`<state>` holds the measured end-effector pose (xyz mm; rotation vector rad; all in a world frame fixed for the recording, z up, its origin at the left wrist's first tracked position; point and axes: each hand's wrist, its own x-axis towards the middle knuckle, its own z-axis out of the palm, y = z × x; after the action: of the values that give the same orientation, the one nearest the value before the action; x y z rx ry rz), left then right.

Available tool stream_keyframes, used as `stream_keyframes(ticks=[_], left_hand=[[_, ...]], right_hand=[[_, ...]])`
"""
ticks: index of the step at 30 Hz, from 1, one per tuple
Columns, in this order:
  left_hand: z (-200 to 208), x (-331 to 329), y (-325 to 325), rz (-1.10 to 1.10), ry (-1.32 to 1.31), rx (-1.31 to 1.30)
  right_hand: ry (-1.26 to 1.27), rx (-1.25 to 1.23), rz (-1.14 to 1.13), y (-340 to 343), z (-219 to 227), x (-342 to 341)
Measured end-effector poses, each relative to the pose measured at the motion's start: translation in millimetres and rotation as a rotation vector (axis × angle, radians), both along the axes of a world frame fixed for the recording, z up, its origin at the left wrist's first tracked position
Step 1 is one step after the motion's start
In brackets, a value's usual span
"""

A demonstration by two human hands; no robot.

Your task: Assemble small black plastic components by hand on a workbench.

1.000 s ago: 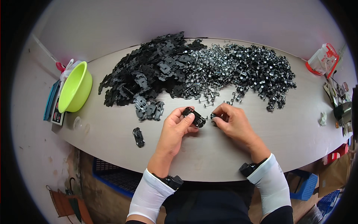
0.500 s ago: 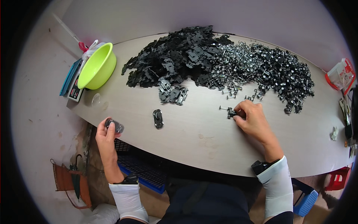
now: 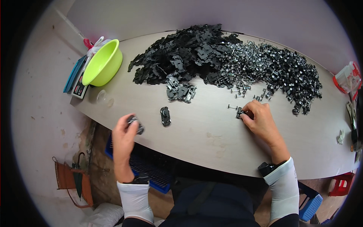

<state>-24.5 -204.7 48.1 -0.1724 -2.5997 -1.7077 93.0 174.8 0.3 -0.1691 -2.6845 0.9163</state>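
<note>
The left hand is at the near edge of the long pale table, its fingers curled and pinching a small black assembled part by its tips, just above the table's rim. Just to its right a single black plastic piece lies flat on the table, apart from the hand. The right hand rests on the tabletop further right, thumb and forefinger pressed together on a small wheel-and-axle piece, with a loose metal axle just beside it. Behind both hands spread a heap of black plastic parts and, touching it on the right, a heap of metal axles with black wheels. At the table's left end stands a lime-green bowl beside a blue scale. A blue crate sits below the table's edge
</note>
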Motion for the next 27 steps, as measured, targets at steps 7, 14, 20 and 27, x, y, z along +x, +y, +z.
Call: stream_keyframes(ticks=[7,14,20,27], left_hand=[[-42.7,-5.4,68.3,-0.204,0.432,-0.59],[-51.9,3.2,70.6,-0.135,0.469,-0.808],[-51.1,-3.3,0.6,0.009,0.434,-0.771],[-52.1,11.6,-173.6,0.272,0.254,-0.97]], right_hand=[[0.009,-0.045,0.038,1.2,-1.3,-3.8],[0.012,-0.018,0.063,-0.1,1.6,-2.4],[0.023,-0.015,0.066,4.3,-0.3,-0.8],[0.049,-0.035,0.072,3.0,-2.3,-4.9]])
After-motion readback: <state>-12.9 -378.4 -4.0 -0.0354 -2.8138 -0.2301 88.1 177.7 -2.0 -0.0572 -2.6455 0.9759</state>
